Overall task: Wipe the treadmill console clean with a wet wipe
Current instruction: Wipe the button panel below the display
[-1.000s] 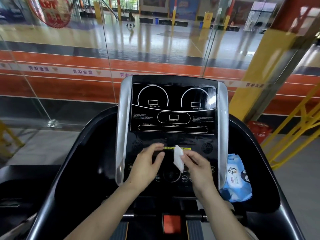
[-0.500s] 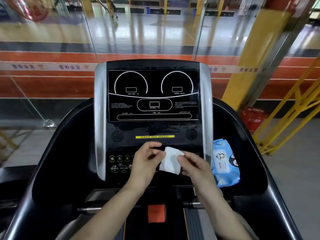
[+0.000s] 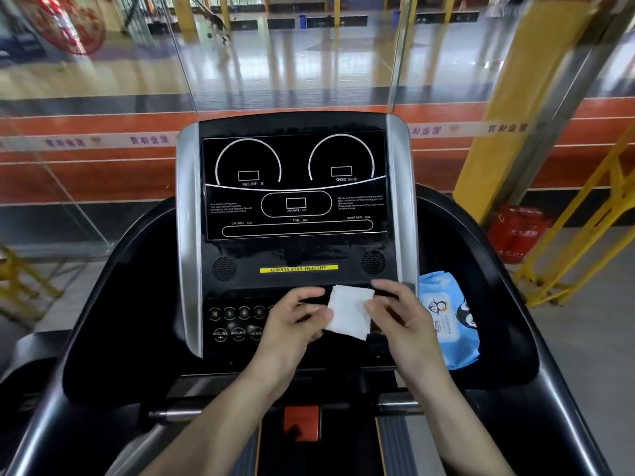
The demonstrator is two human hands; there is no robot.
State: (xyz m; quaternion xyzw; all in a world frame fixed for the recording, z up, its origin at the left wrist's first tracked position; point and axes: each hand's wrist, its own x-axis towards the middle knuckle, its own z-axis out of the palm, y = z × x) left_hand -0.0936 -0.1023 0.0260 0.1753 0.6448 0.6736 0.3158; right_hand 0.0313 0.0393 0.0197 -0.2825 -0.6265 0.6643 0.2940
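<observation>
Both hands hold one white wet wipe (image 3: 350, 314) in front of the lower treadmill console (image 3: 295, 255).

Left hand (image 3: 292, 328): fingers curled, thumb and fingertips pinching the wipe's left edge. Right hand (image 3: 402, 321): fingers bent, thumb and forefinger pinching the right edge — the sheet is stretched flat between them, just over the button panel (image 3: 237, 321); whether it touches the panel cannot be told. A blue wipes pack (image 3: 450, 324) lies in the side tray (image 3: 498, 338) at the console's right, flap shut — contents not visible. Display screen (image 3: 295, 187) is dark.
</observation>
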